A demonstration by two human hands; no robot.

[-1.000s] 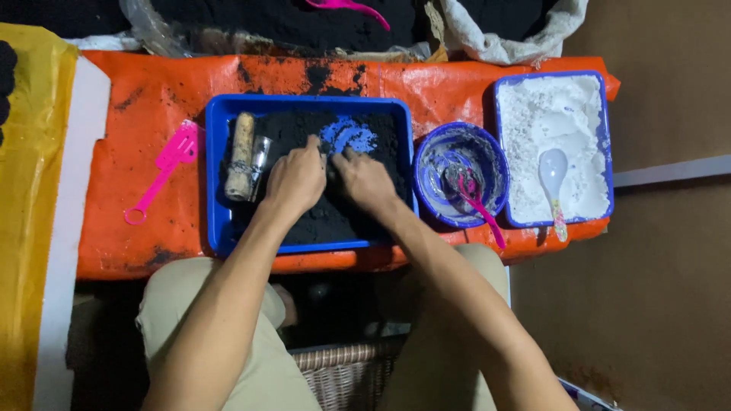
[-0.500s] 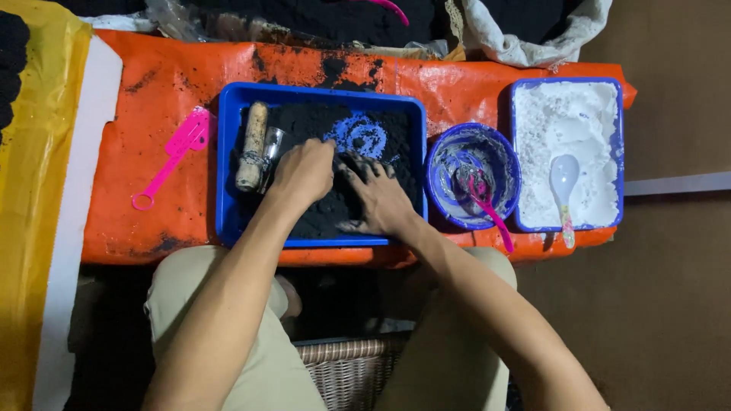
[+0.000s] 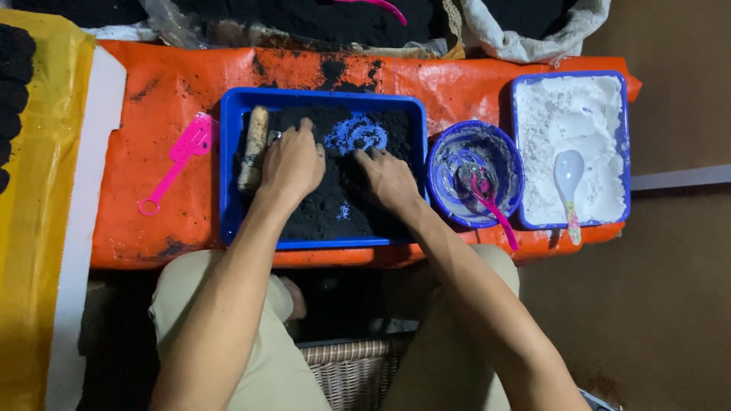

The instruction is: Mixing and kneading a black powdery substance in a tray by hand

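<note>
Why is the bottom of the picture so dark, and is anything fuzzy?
Head view: light falls on the orange sheet and white powder tray, which look bright; under the table edge, between the knees, it is shadowed. The left hand and right hand in the black powder look fairly sharp, with little blur; the wicker basket is dim.

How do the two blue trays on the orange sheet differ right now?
The left blue tray is wider and holds black powder; the right blue tray is narrower and holds white powder. Both hands, the left hand and right hand, press into the left tray, while the right tray holds only a white spoon. Both trays are rectangular and rest on the orange sheet.
</note>
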